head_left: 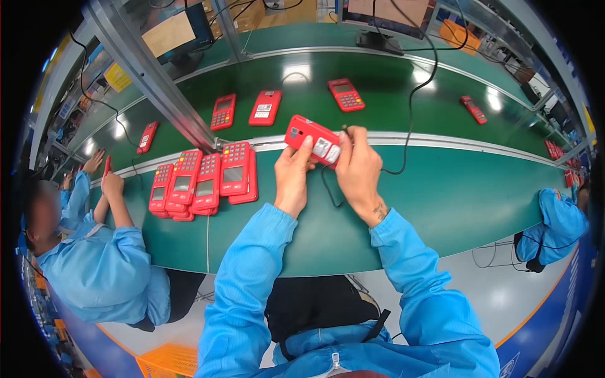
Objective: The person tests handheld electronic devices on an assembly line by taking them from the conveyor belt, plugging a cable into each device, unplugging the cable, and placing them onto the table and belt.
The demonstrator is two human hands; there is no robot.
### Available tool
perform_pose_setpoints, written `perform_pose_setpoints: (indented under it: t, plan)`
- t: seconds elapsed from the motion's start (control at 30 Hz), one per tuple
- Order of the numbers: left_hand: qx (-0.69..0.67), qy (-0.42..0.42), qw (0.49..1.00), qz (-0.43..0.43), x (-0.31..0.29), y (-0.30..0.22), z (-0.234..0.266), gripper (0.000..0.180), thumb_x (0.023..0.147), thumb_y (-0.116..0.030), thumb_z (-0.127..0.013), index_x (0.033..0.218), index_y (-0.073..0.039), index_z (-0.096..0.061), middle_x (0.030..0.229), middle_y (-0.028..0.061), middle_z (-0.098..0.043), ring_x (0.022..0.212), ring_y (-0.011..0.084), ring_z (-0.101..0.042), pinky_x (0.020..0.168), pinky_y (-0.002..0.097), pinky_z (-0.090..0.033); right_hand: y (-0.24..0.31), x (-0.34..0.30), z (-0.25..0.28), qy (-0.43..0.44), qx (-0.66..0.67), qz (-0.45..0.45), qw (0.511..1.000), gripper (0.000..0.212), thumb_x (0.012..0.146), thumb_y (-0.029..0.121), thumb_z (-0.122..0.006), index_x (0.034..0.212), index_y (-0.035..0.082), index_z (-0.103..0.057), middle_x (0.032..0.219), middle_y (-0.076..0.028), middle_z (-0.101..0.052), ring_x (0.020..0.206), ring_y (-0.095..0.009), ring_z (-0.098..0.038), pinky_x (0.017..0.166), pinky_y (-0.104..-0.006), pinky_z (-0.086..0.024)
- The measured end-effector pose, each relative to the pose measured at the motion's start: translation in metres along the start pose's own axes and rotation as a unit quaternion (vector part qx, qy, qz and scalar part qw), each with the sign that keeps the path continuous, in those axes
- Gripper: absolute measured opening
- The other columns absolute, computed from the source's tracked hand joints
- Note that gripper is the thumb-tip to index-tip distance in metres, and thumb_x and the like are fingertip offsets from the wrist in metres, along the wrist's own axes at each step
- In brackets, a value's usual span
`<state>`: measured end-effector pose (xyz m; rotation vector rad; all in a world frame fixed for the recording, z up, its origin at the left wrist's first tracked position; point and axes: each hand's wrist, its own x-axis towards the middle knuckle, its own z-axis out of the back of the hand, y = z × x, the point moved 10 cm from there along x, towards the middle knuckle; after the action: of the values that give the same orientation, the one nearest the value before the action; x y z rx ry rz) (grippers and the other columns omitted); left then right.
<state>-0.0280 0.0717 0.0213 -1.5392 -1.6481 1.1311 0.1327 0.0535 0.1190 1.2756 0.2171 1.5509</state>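
Note:
A red card payment terminal (313, 140) is held above the near bench, its back with white labels turned up. My left hand (293, 175) is closed round its left end, thumb on the back. At its right end, my right hand (359, 167) is closed with the fingers bunched on a black cable (411, 120), which hangs from above and passes by the hand. Those fingers hide the cable's tip, and I cannot tell whether it sits in the terminal. Left of my hands lies a stack of red payment terminals (205, 181), keypads and screens up.
Several red terminals, among them one keypad up (346, 94) and one label up (265, 108), lie on the green belt (403, 82) beyond a metal rail (441, 143). A metal post (167, 82) rises at left. Co-workers in blue (104, 271) sit at both sides.

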Motion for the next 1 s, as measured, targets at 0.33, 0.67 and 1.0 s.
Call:
perform_pose_setpoints:
  t: [0.33, 0.67, 1.0]
  plan:
    - [-0.027, 0.064, 0.99, 0.122, -0.02, -0.001, -0.022, 0.042, 0.103, -0.04, -0.061, 0.125, -0.004, -0.06, 0.113, 0.0073, -0.069, 0.096, 0.0166, -0.068, 0.082, 0.0295, -0.052, 0.034, -0.015, -0.007, -0.006, -0.029, 0.146, 0.989, 0.012, 0.099, 0.01, -0.062, 0.107, 0.001, -0.059, 0.077, -0.019, -0.069, 0.064, -0.036, -0.069, 0.051, -0.04, -0.051]
    - [0.226, -0.002, 0.974, -0.014, -0.003, -0.026, 0.008, 0.047, 0.092, -0.023, -0.074, 0.128, 0.001, -0.056, 0.116, 0.0126, -0.065, 0.107, 0.0222, -0.065, 0.09, 0.0344, -0.053, 0.036, -0.007, -0.006, 0.045, 0.069, 0.084, 0.993, 0.009, 0.096, 0.011, -0.065, 0.1, 0.004, -0.069, 0.081, -0.015, -0.071, 0.067, -0.034, -0.069, 0.056, -0.0401, -0.052]
    - [0.361, -0.07, 0.902, -0.225, -0.013, -0.056, 0.001, 0.068, 0.079, -0.009, -0.079, 0.138, 0.003, -0.047, 0.124, 0.0204, -0.055, 0.116, 0.0357, -0.059, 0.099, 0.043, -0.049, 0.029, -0.013, -0.023, 0.148, 0.124, 0.039, 0.98, 0.012, 0.095, 0.009, -0.066, 0.098, -0.002, -0.07, 0.078, -0.016, -0.068, 0.062, -0.026, -0.061, 0.056, -0.0363, -0.047]
